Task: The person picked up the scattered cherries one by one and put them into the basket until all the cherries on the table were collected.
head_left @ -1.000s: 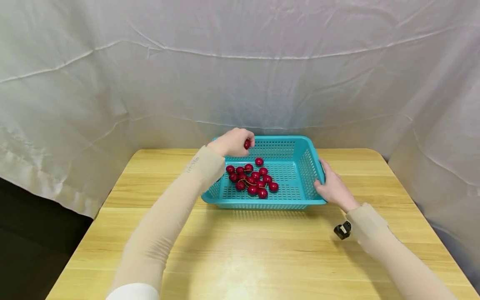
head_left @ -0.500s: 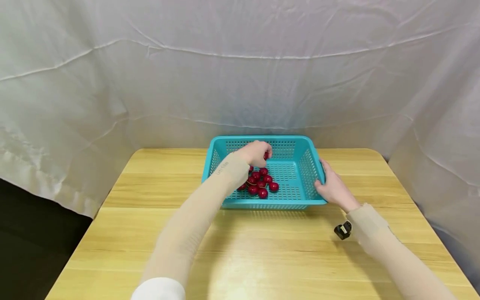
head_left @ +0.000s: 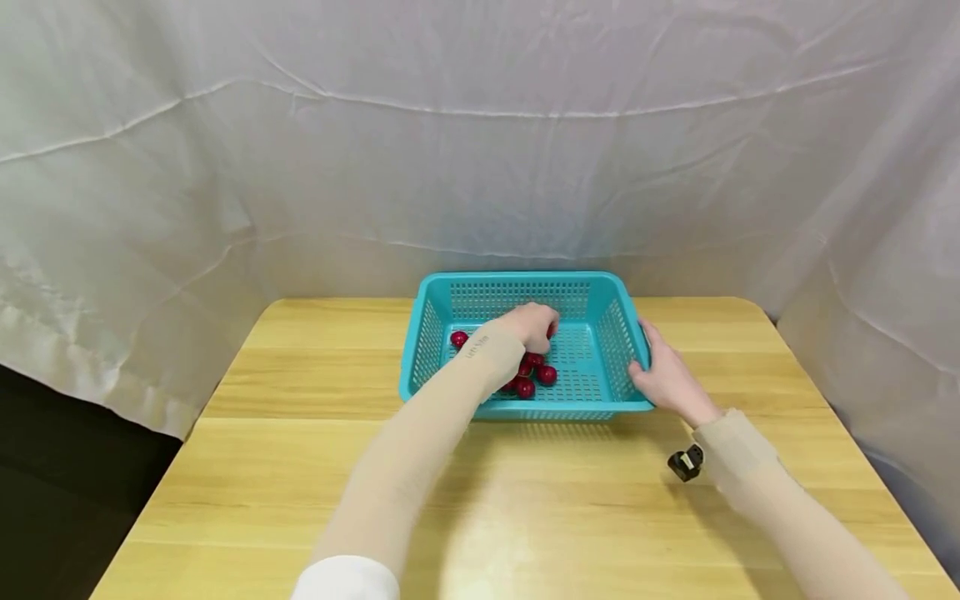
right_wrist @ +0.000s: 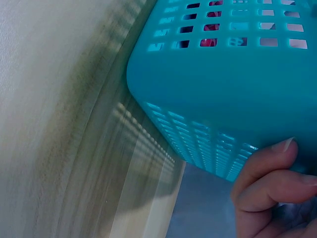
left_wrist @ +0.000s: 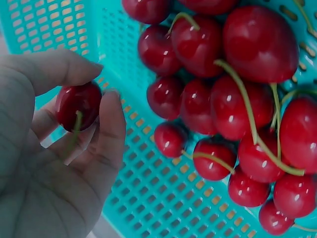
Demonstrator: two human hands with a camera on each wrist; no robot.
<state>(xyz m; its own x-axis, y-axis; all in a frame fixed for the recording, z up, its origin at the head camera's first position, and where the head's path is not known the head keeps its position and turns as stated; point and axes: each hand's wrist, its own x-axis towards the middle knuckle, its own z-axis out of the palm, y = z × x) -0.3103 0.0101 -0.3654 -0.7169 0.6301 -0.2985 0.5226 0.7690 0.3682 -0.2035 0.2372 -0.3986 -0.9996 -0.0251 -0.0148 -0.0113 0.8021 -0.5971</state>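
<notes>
A turquoise plastic basket with slotted walls holds several glossy dark red cherries, some with green stems. Above the basket floor, my left hand pinches a single cherry between thumb and fingertips; its short stem points toward the palm. The loose cherries lie beside and under that hand, and my forearm hides part of them in the head view. At the basket's right end, my right hand grips the side, thumb at the rim and fingers curled along the outside wall.
The basket stands near the back edge of a light wooden table. A pale grey curtain hangs behind and on both sides. A small black device shows beside my right wrist.
My left hand has moved right and down from the basket's back left corner to its middle, carrying the cherry. The right hand and the basket have stayed in place.
</notes>
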